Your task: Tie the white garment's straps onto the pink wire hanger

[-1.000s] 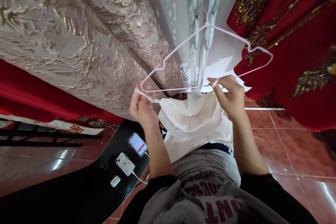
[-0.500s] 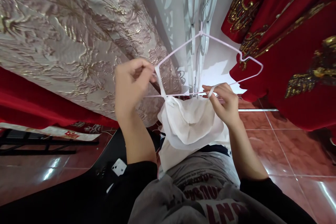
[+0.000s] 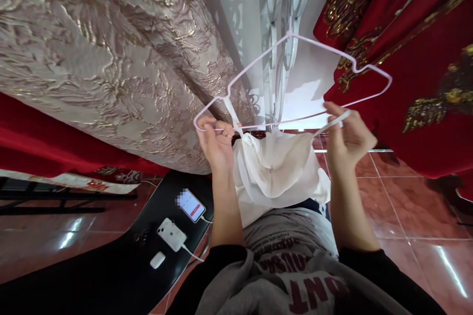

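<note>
A pale pink hanger (image 3: 259, 58) stands tilted in front of me, its hook end near the white rack. My left hand (image 3: 218, 147) is closed around the hanger's lower left corner. Hooked over the hanger's left notch is one strap (image 3: 232, 114) of a thin white garment (image 3: 271, 177), which hangs below the bar over my lap. In my right hand (image 3: 350, 135) the other strap (image 3: 330, 124) is pinched and drawn out to the right. That hand is just below the hanger's lower bar, near its right end.
Embossed pink-gold fabric (image 3: 121, 74) hangs at left, and red fabric with gold trim (image 3: 414, 74) at right. A white metal rack (image 3: 271, 49) is against the wall. On a black bench (image 3: 111, 266) lie two phones (image 3: 192, 205) with cables and a small white case (image 3: 157, 260).
My left hand has moved down and right from the hooked strap to the hanger's corner. My right hand has moved right, stretching its strap. The hanger has shifted right and its hook end is higher.
</note>
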The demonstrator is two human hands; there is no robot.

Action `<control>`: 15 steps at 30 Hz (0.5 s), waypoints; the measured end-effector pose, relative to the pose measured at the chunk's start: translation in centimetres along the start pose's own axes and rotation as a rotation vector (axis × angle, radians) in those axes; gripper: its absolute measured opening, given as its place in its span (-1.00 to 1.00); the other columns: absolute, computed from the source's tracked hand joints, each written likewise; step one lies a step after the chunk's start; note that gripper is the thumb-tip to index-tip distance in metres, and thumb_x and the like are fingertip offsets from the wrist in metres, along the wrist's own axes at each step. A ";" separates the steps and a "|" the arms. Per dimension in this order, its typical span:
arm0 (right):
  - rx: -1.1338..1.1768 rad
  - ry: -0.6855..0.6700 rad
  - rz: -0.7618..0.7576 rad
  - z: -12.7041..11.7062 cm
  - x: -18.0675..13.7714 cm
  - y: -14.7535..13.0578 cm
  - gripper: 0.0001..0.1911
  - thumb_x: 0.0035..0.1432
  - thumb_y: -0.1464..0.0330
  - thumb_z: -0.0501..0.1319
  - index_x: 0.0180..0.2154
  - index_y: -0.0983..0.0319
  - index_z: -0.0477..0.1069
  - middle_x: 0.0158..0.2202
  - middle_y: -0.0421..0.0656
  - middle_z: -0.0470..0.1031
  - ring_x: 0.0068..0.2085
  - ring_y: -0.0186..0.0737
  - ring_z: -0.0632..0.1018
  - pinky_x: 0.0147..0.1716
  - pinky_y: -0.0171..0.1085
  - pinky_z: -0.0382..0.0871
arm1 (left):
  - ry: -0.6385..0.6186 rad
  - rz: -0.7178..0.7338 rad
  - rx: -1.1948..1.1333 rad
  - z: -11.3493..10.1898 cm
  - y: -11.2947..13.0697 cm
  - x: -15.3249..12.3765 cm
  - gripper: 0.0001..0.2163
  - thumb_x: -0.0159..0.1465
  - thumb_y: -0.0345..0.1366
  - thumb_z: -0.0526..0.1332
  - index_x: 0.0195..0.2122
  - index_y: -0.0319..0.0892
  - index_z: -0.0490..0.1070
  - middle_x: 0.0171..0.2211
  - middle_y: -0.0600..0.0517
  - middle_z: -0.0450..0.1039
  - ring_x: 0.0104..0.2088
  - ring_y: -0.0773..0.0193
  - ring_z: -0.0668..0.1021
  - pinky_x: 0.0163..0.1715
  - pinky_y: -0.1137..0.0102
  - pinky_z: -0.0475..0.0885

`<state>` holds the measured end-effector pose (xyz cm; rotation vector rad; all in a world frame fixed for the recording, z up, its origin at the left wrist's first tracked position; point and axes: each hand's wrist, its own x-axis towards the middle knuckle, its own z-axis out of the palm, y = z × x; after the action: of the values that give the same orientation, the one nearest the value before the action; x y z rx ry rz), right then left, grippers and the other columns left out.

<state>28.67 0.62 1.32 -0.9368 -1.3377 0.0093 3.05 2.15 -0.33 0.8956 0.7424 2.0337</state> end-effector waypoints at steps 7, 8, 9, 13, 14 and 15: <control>-0.037 0.274 0.022 -3.3 5.5 3.6 -0.81 0.34 0.17 0.40 -0.09 0.06 0.74 -0.11 -0.15 0.77 -0.03 -0.01 0.77 0.08 0.09 0.65 | -0.022 0.043 0.069 -0.9 3.2 3.3 -0.63 0.32 0.05 0.44 -0.22 -0.02 0.30 -0.63 0.24 0.27 -0.58 0.31 0.37 -0.28 0.29 0.54; -0.042 0.159 0.047 -3.2 6.3 3.1 -0.81 0.33 0.17 0.41 -0.12 0.07 0.74 -0.15 -0.13 0.77 -0.07 -0.02 0.77 0.03 0.08 0.67 | -0.034 0.014 0.076 -1.1 3.3 3.5 -0.61 0.30 0.06 0.46 -0.22 -0.02 0.30 -0.63 0.24 0.27 -0.57 0.30 0.39 -0.26 0.27 0.54; -0.052 0.036 0.070 -3.0 6.9 2.5 -0.82 0.34 0.16 0.40 -0.15 0.07 0.74 -0.19 -0.11 0.77 -0.11 -0.03 0.77 -0.02 0.06 0.67 | -0.049 -0.010 0.090 -1.3 3.3 3.7 -0.61 0.29 0.06 0.46 -0.22 -0.01 0.30 -0.62 0.23 0.27 -0.55 0.29 0.42 -0.23 0.25 0.53; -0.129 -0.240 0.068 -2.1 8.6 -0.1 -0.75 0.33 0.10 0.40 -0.36 0.05 0.65 -0.40 -0.10 0.67 -0.32 -0.13 0.67 -0.30 -0.03 0.57 | -0.108 -0.036 0.121 -2.0 2.6 4.2 -0.67 0.33 0.03 0.41 -0.21 0.02 0.28 -0.61 0.25 0.19 -0.53 0.30 0.43 -0.18 0.20 0.45; -0.132 -0.245 0.052 -2.1 8.8 -0.5 -0.74 0.31 0.08 0.42 -0.39 0.04 0.62 -0.43 -0.10 0.63 -0.36 -0.15 0.63 -0.33 -0.03 0.54 | -0.114 -0.040 0.116 -2.1 2.4 4.2 -0.66 0.33 0.03 0.40 -0.21 0.02 0.28 -0.60 0.25 0.17 -0.53 0.31 0.41 -0.18 0.20 0.44; -0.138 -0.256 0.044 -2.1 8.9 -0.8 -0.75 0.30 0.07 0.43 -0.35 0.04 0.61 -0.40 -0.09 0.62 -0.35 -0.14 0.61 -0.31 -0.03 0.54 | -0.112 -0.051 0.112 -2.1 2.2 4.2 -0.65 0.32 0.05 0.42 -0.21 0.01 0.29 -0.60 0.25 0.17 -0.53 0.32 0.39 -0.18 0.21 0.45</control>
<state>32.56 3.39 9.13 -1.1089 -1.5690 0.0738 -1.44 4.08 1.51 1.0345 0.8151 1.8962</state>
